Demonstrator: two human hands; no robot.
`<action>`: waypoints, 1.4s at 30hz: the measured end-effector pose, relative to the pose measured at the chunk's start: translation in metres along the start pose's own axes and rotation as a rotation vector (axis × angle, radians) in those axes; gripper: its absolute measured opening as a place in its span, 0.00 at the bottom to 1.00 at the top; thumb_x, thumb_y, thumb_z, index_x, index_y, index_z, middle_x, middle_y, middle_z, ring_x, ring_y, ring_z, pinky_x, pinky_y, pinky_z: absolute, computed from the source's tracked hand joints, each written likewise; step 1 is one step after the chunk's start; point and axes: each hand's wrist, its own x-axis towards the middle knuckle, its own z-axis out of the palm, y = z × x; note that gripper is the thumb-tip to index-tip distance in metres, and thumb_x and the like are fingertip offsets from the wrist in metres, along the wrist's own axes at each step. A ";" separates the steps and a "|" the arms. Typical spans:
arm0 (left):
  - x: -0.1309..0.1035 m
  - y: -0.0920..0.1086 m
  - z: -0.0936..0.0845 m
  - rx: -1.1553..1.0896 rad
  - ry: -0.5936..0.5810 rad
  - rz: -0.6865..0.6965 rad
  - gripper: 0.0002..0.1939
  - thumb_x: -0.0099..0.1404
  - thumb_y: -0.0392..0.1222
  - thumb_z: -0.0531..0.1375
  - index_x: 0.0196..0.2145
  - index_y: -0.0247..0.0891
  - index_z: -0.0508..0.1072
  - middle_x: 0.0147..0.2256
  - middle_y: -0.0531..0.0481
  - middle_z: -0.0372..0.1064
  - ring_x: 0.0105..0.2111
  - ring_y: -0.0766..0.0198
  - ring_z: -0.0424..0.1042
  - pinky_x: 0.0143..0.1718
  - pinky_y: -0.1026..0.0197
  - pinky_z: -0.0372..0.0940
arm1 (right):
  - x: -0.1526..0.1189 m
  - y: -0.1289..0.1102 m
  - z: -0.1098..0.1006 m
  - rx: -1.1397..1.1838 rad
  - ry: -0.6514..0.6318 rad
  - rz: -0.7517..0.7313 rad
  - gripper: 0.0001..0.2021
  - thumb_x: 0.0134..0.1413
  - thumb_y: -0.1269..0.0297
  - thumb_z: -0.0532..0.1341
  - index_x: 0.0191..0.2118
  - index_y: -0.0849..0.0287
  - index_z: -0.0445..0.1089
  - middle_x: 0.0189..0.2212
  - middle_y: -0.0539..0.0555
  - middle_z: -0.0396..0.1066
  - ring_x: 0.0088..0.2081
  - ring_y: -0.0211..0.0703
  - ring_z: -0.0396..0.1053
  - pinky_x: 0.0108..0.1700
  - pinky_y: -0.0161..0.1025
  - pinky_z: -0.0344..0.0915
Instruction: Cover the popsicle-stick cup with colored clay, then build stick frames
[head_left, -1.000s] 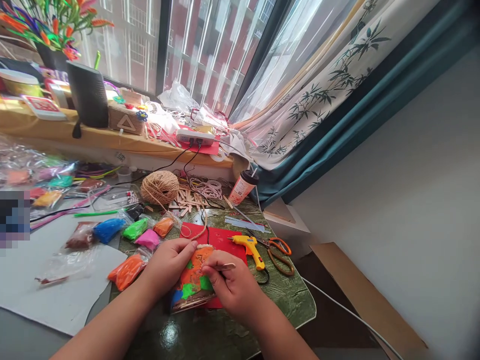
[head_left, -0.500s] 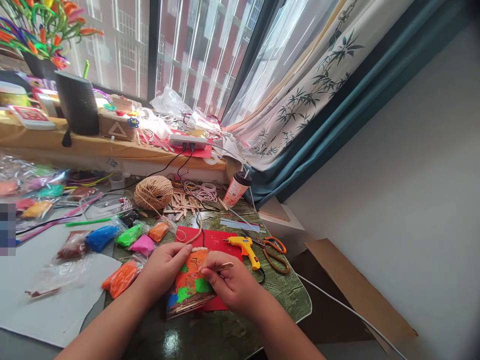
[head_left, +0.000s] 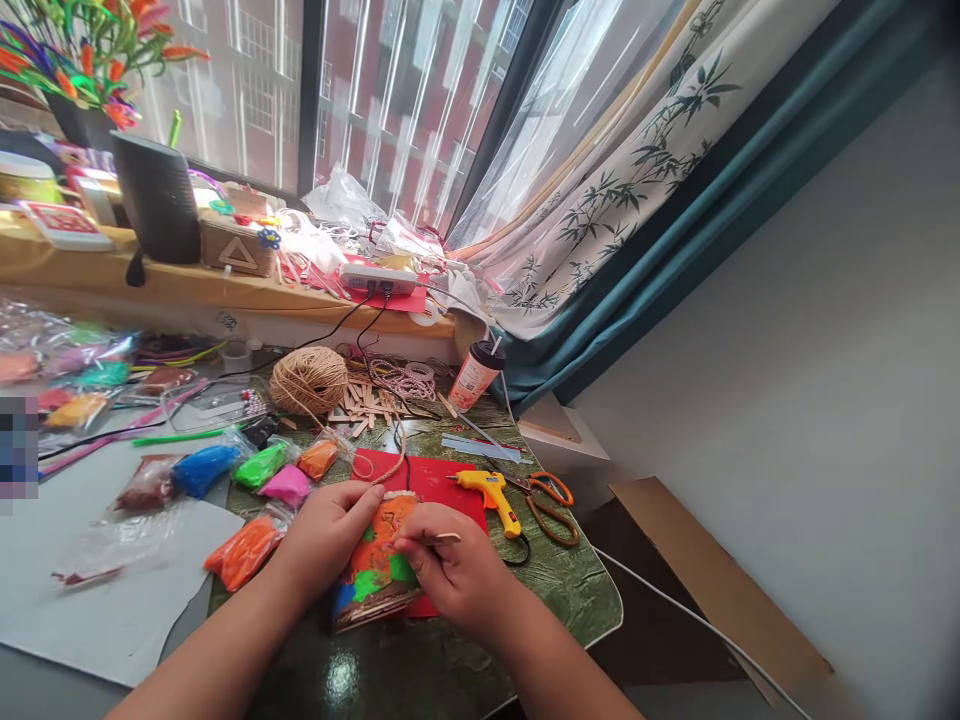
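A small craft board coated in orange, green and blue clay lies on a red sheet on the green table. My left hand grips the board's left edge and steadies it. My right hand pinches a thin wooden stick whose tip rests on the clay surface near the board's middle. The board's lower right part is hidden under my right hand.
A yellow glue gun and orange-handled scissors lie just right of the red sheet. Bags of coloured clay sit to the left, a twine ball and wooden sticks behind. The table edge drops off on the right.
My right hand has drawn the stick slightly left and down over the clay. The camera shifted a little; my left hand kept its hold on the board.
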 end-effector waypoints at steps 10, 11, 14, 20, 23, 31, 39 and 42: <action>0.000 0.001 -0.001 -0.016 -0.017 -0.003 0.27 0.65 0.66 0.57 0.24 0.40 0.75 0.25 0.49 0.72 0.31 0.53 0.69 0.34 0.58 0.61 | 0.008 -0.004 -0.002 0.051 -0.030 0.003 0.12 0.74 0.61 0.57 0.35 0.54 0.69 0.31 0.51 0.74 0.33 0.44 0.71 0.41 0.40 0.69; 0.000 0.001 -0.001 -0.021 -0.025 -0.005 0.28 0.65 0.67 0.57 0.23 0.40 0.75 0.25 0.49 0.72 0.31 0.53 0.69 0.34 0.58 0.61 | 0.008 -0.004 -0.003 0.059 -0.036 0.013 0.12 0.74 0.61 0.57 0.35 0.54 0.69 0.31 0.51 0.73 0.33 0.44 0.70 0.41 0.40 0.69; 0.001 0.002 -0.003 -0.037 -0.050 -0.016 0.29 0.65 0.68 0.57 0.23 0.40 0.74 0.25 0.49 0.71 0.30 0.55 0.67 0.33 0.58 0.60 | 0.005 -0.001 -0.004 0.148 -0.018 0.102 0.13 0.74 0.56 0.58 0.35 0.54 0.69 0.30 0.50 0.71 0.31 0.43 0.69 0.38 0.39 0.68; 0.005 -0.001 -0.006 -0.093 -0.097 -0.046 0.32 0.62 0.72 0.58 0.24 0.39 0.73 0.25 0.50 0.69 0.28 0.57 0.65 0.31 0.59 0.60 | 0.000 0.013 -0.008 0.394 0.084 0.299 0.15 0.70 0.47 0.62 0.44 0.55 0.71 0.31 0.50 0.72 0.32 0.42 0.71 0.36 0.38 0.70; 0.007 -0.002 -0.007 -0.109 -0.114 -0.057 0.32 0.61 0.73 0.59 0.24 0.38 0.74 0.25 0.50 0.69 0.28 0.57 0.65 0.30 0.59 0.60 | 0.008 0.017 -0.011 0.430 0.051 0.313 0.14 0.67 0.49 0.66 0.43 0.56 0.73 0.33 0.51 0.75 0.34 0.43 0.73 0.39 0.40 0.72; 0.005 -0.003 -0.008 -0.125 -0.130 -0.072 0.32 0.60 0.72 0.61 0.28 0.36 0.80 0.29 0.47 0.74 0.32 0.54 0.68 0.35 0.58 0.63 | 0.020 0.028 -0.014 0.484 0.010 0.234 0.16 0.64 0.48 0.69 0.39 0.56 0.78 0.33 0.52 0.76 0.35 0.43 0.72 0.40 0.41 0.71; 0.008 -0.005 -0.006 -0.113 -0.109 -0.079 0.32 0.60 0.72 0.61 0.24 0.38 0.75 0.25 0.50 0.68 0.29 0.58 0.63 0.31 0.59 0.59 | 0.013 0.027 -0.008 0.544 0.017 0.253 0.18 0.65 0.46 0.69 0.38 0.58 0.76 0.32 0.52 0.75 0.34 0.42 0.71 0.40 0.40 0.71; 0.008 -0.004 -0.006 -0.107 -0.108 -0.083 0.31 0.60 0.72 0.61 0.24 0.38 0.74 0.25 0.51 0.67 0.29 0.58 0.63 0.31 0.59 0.59 | 0.014 0.025 -0.008 0.492 0.014 0.242 0.17 0.65 0.47 0.68 0.38 0.58 0.76 0.31 0.52 0.75 0.33 0.43 0.71 0.39 0.39 0.70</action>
